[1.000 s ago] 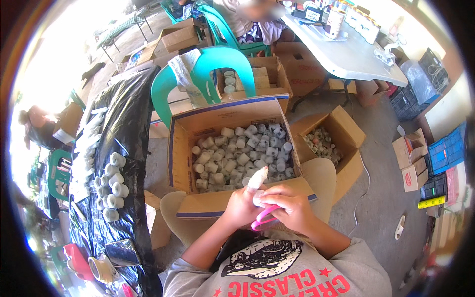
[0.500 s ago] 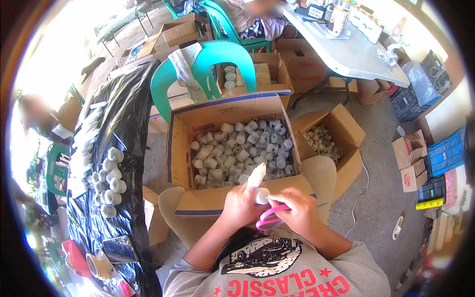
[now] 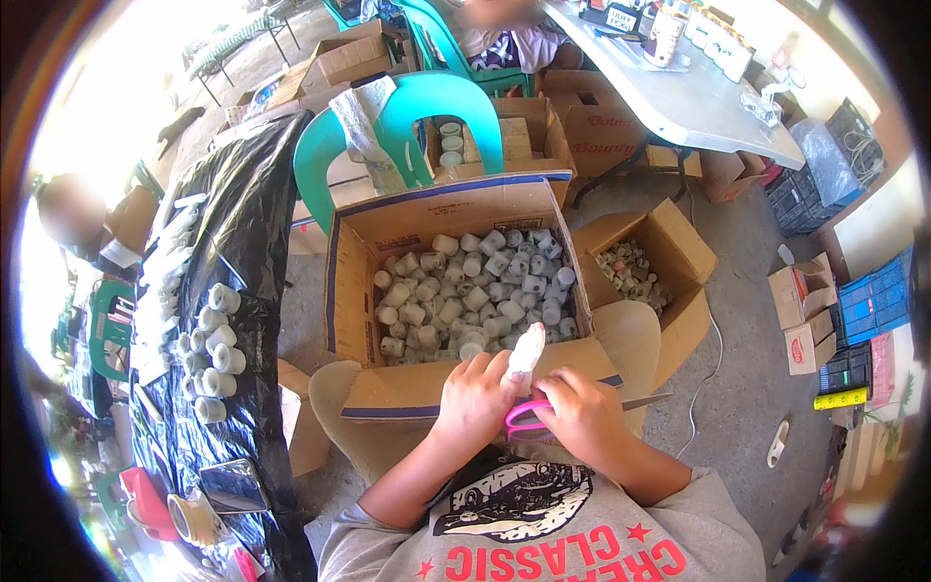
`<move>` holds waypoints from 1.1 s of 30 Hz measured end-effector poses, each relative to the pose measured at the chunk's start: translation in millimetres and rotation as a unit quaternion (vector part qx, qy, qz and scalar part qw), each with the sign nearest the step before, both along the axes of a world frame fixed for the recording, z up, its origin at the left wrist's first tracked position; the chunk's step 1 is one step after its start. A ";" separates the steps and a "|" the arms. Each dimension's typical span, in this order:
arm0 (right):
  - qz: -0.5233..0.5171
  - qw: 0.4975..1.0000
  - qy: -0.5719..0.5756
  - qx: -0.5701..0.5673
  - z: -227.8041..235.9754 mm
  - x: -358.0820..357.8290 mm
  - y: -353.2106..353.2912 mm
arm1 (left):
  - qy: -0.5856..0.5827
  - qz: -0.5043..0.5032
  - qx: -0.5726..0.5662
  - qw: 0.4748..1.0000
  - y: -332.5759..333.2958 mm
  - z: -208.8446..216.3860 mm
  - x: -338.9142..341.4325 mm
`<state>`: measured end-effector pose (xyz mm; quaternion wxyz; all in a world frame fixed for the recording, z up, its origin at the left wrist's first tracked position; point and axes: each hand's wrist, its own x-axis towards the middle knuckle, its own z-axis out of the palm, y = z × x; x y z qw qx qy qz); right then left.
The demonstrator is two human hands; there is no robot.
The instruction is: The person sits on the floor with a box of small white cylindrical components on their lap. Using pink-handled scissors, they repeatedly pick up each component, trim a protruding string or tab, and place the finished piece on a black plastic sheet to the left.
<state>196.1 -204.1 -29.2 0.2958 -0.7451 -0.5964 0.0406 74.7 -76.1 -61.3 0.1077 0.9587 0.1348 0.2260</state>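
Note:
My left hand (image 3: 473, 396) is closed just over the near flap of a big cardboard box, with one white-wrapped finger (image 3: 527, 351) sticking up. A small white cylinder (image 3: 520, 385) is pinched there, mostly hidden by fingers. Close against it, my right hand (image 3: 579, 409) grips scissors by their pink handle (image 3: 524, 418). Their blade (image 3: 648, 399) points out to the right, past the knuckles, and the fingertips touch the cylinder's area. Many similar whitish cylinders (image 3: 451, 308), some with dark holes or marks, fill the big cardboard box (image 3: 436, 211) ahead of my hands.
Right of the big box stands a smaller open carton (image 3: 679, 247) with small pale pieces. A green plastic chair (image 3: 465, 92) is behind it. Left, a black-plastic-covered table (image 3: 247, 320) carries white cylinders (image 3: 225, 359) and a phone (image 3: 233, 485). A person (image 3: 509, 44) sits beyond.
The scissors have turned in my right hand, so the blade now shows to the right. My wrapped finger has shifted right, and the white cylinder is more covered.

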 end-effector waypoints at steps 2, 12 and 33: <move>-0.001 1.000 -0.001 -0.010 -0.9 0.9 0.4 | 0.022 0.011 0.003 1.000 -2.0 0.9 0.6; 0.022 0.983 0.172 0.055 -4.3 13.4 7.1 | -0.047 -0.074 -0.296 0.951 7.2 5.9 -3.5; 0.043 0.928 0.368 -0.035 -20.8 17.5 22.7 | -0.259 -0.130 -0.755 0.588 12.0 -6.5 -2.4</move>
